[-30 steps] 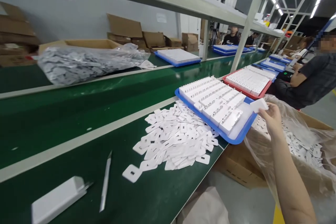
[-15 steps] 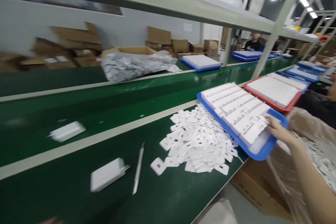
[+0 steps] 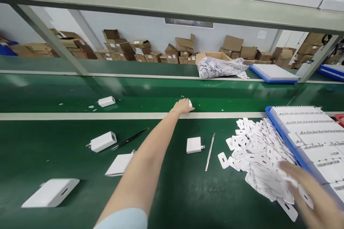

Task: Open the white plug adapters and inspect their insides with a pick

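Observation:
My left hand (image 3: 182, 106) reaches far forward to the green belt, its fingers closed around a white charger (image 3: 190, 103) that is mostly hidden. On the right, my right hand (image 3: 314, 193), smeared by motion, is over the pile of white slotted plates (image 3: 258, 146). One plate (image 3: 305, 196) shows between its blurred fingers; whether it is gripped I cannot tell. Beneath my left forearm lies a charger (image 3: 119, 164), partly covered. Other white chargers lie nearby: one (image 3: 194, 145) beside a craft knife (image 3: 210, 152), one (image 3: 103, 141) by black tweezers (image 3: 130, 139), and one (image 3: 51, 193) at the near left.
A blue tray (image 3: 285, 137) with rows of white parts stands at the right. Another charger (image 3: 106, 101) lies on the belt. Beyond are a plastic bag of parts (image 3: 221, 67), a second blue tray (image 3: 274, 73) and cardboard boxes (image 3: 185, 44). A shelf beam (image 3: 172, 3) crosses overhead.
The view has swung left. My left hand now stretches out to the belt around a charger. My right hand has left the blue tray's parts and is over the plate pile.

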Demonstrator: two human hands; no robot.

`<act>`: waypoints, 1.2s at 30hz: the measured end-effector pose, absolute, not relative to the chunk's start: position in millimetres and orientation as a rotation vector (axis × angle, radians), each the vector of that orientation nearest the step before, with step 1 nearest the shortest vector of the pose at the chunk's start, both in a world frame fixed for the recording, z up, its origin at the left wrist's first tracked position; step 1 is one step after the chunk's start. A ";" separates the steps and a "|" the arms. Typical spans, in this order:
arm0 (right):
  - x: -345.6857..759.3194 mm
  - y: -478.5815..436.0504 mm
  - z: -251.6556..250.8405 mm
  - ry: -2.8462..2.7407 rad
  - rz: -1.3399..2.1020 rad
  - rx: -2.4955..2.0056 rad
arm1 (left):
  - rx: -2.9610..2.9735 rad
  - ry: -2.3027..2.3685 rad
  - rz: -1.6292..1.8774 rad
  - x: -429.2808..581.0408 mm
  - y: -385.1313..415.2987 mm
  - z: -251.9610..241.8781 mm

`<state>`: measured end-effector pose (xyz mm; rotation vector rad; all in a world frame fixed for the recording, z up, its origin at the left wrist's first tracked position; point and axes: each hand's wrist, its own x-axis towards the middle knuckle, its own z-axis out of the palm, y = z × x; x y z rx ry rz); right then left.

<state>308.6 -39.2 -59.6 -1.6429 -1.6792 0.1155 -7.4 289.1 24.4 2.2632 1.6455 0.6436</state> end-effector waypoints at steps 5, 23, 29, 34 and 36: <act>229.8 3.9 -58.4 -2.410 -0.034 -1.499 | 2.192 1.607 0.584 -1.0 295.3 10.8; 214.3 35.5 -4.9 -2.094 0.267 -1.315 | 2.012 0.640 1.171 -45.8 35.6 11.1; 190.6 -34.4 41.8 -1.685 0.558 -1.038 | 2.115 0.527 1.224 -40.3 20.2 7.5; 177.2 -47.9 45.2 -1.836 0.565 -0.923 | 2.107 0.463 1.234 -34.4 14.9 6.4; 173.0 -47.1 43.4 -1.885 0.585 -0.939 | 2.150 0.450 1.236 -32.9 12.7 6.5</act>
